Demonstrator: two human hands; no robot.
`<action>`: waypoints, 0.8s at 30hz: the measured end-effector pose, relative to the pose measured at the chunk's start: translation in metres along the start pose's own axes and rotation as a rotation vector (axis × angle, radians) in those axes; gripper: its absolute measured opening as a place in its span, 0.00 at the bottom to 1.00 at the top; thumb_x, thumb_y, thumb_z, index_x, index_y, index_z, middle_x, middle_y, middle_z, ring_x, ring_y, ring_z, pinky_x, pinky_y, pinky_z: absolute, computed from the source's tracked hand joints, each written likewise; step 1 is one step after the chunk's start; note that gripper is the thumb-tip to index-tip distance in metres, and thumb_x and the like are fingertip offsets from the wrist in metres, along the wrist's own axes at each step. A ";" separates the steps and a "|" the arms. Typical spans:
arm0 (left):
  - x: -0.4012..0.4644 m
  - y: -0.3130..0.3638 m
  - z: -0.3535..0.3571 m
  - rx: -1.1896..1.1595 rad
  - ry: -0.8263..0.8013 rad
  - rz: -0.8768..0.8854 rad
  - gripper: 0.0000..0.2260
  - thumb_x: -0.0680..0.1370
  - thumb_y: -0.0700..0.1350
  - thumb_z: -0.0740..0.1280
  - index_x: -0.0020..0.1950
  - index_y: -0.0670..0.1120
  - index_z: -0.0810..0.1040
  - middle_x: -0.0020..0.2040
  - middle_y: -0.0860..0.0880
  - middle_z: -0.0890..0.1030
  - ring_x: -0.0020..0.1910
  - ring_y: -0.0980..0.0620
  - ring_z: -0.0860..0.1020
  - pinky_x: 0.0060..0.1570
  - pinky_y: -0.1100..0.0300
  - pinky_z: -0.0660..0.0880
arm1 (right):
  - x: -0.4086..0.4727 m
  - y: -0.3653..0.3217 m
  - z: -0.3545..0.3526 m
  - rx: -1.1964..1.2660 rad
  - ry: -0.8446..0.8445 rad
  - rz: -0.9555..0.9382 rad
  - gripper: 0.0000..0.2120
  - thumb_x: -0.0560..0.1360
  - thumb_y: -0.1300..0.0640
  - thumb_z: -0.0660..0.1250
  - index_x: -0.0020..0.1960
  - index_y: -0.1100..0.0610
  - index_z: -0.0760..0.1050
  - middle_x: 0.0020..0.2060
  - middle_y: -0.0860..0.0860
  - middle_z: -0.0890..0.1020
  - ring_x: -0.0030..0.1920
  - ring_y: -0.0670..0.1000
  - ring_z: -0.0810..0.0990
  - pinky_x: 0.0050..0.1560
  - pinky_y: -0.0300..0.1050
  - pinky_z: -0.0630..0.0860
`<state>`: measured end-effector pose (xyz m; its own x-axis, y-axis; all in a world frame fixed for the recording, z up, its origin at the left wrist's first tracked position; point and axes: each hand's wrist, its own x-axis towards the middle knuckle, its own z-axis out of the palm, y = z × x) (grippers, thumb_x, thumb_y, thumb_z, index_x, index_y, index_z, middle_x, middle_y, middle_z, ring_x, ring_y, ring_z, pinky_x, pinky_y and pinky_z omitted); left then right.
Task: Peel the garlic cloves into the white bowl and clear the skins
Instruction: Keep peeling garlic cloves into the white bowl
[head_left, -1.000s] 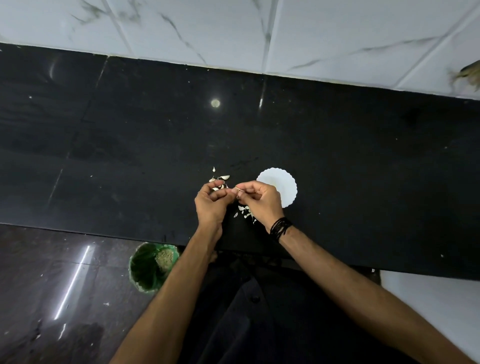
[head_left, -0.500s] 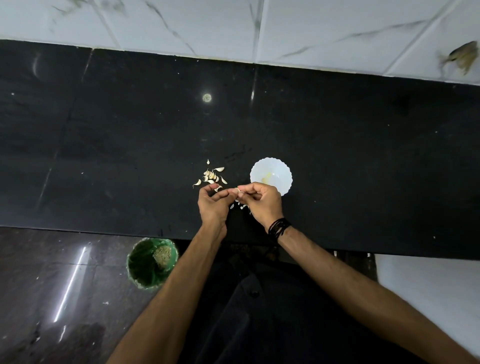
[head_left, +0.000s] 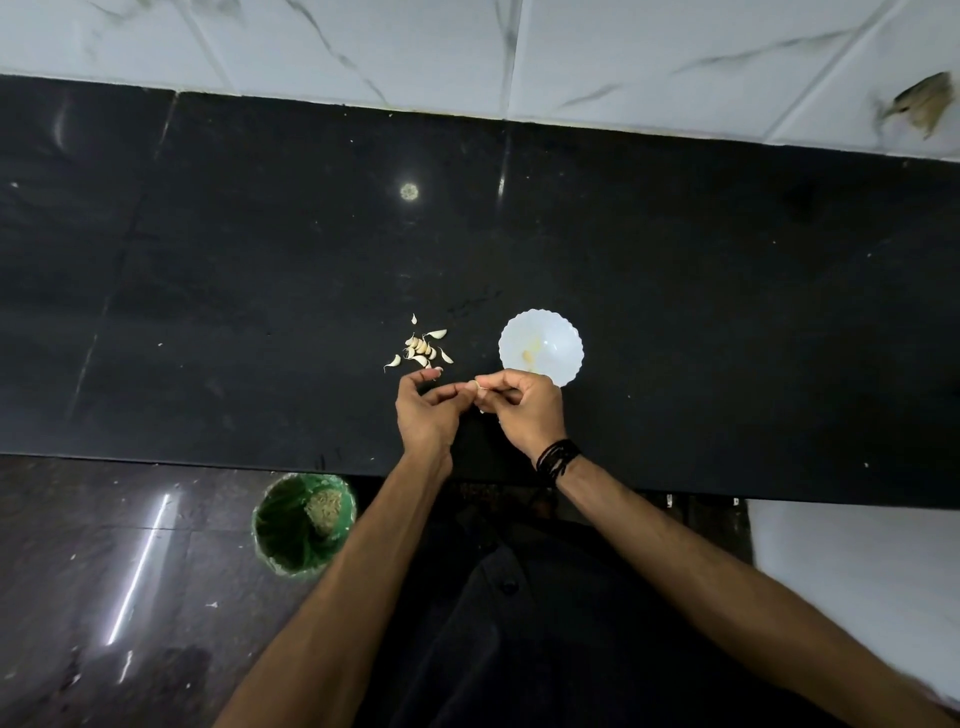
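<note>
Black counter (head_left: 675, 312), bowl (head_left: 563, 332) mid-front, barely filled. Cloves (head_left: 422, 349) heaped just left of it. Both hands meeting near front edge: right hand (head_left: 524, 410) pinched on a clove (head_left: 474, 385), left hand (head_left: 426, 410) half-curled, picking skin. Slippery grip could flick it to the floor.

Right hand (head_left: 524, 408) hides the skins (mostly) beneath it.

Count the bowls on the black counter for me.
1: a white bowl with a scalloped rim, right of the garlic pile, just beyond the right hand. No others visible.
</note>
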<state>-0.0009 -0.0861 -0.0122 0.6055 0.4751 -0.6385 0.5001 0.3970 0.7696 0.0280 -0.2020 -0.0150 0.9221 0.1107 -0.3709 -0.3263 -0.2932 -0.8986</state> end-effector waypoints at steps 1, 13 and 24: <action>0.000 0.000 0.001 -0.009 0.010 -0.008 0.21 0.72 0.33 0.76 0.59 0.45 0.72 0.42 0.48 0.85 0.41 0.54 0.84 0.51 0.58 0.81 | 0.000 0.000 0.000 -0.010 0.002 -0.005 0.06 0.74 0.68 0.74 0.50 0.61 0.85 0.45 0.53 0.87 0.45 0.51 0.87 0.52 0.48 0.84; 0.001 -0.003 0.007 -0.028 -0.055 -0.096 0.17 0.76 0.30 0.71 0.59 0.41 0.70 0.44 0.42 0.82 0.40 0.49 0.81 0.53 0.53 0.79 | -0.003 0.001 -0.005 -0.127 0.028 -0.110 0.06 0.74 0.71 0.72 0.48 0.65 0.84 0.45 0.53 0.87 0.44 0.41 0.85 0.48 0.34 0.80; 0.000 0.006 0.008 0.132 -0.074 -0.056 0.17 0.76 0.33 0.72 0.62 0.42 0.71 0.45 0.44 0.83 0.43 0.50 0.81 0.52 0.54 0.80 | -0.005 0.003 -0.004 -0.215 0.054 -0.168 0.10 0.75 0.60 0.75 0.56 0.60 0.83 0.47 0.51 0.86 0.43 0.34 0.81 0.49 0.27 0.75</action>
<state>0.0067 -0.0898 -0.0071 0.6155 0.3942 -0.6825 0.6084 0.3128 0.7294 0.0236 -0.2068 -0.0150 0.9712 0.1252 -0.2029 -0.1218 -0.4710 -0.8737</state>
